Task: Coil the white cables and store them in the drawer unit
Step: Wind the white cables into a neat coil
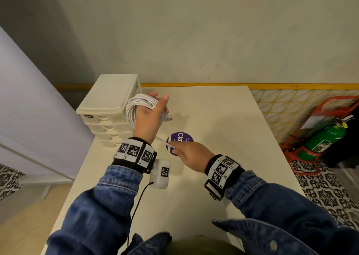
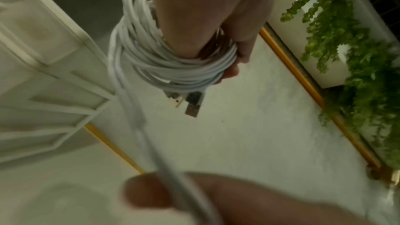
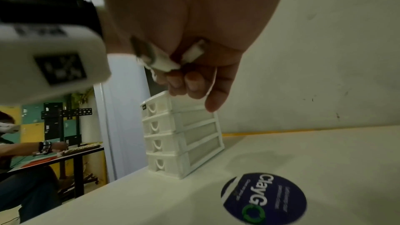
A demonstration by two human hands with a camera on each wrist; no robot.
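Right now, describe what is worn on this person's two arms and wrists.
Both arms wear blue denim sleeves with stitched cuffs; a button shows on the right one. Each wrist carries a black band faced with white square tags printed in black coded patterns. A white boxy camera module bearing one such tag hangs under the left wrist, and a thin black cable runs from it back along the sleeve.

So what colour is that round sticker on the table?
Dark purple round sticker with white lettering; clearest in the right wrist view.

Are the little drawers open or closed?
Closed. All four drawer fronts sit flush in the drawer unit, none pulled out. The white cables are outside, looped round the left hand.
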